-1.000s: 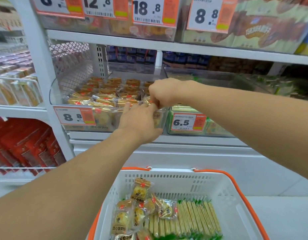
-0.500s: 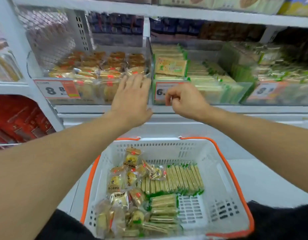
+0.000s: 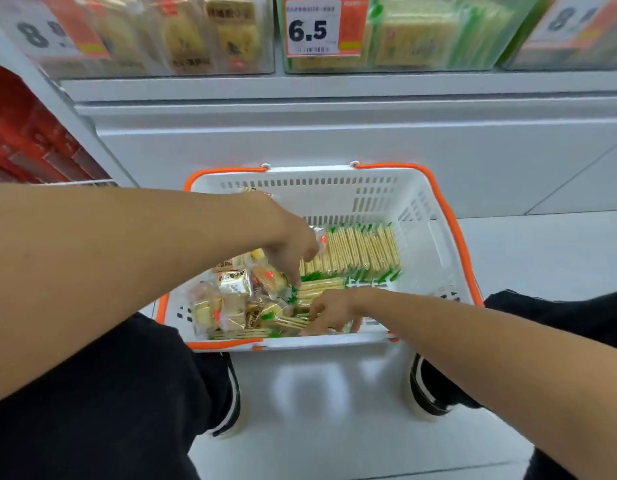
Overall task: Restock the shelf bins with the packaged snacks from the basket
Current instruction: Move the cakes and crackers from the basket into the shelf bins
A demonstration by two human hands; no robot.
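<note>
Fingers of my left hand (image 3: 293, 251) curl down onto the pastry packs (image 3: 237, 299), right hand (image 3: 329, 315) digs among cracker packs (image 3: 355, 252) in the basket (image 3: 432, 216), grip unclear; best gather one kind per hand, pinching wrappers firmly.

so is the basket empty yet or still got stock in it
Not empty. The basket holds a row of green-edged cracker packs and a pile of clear-wrapped pastries; both hands are down among them.

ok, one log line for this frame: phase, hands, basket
phase: picking | left hand: reaching into round snack packs | right hand: on green cracker packs | basket: stocked
</note>
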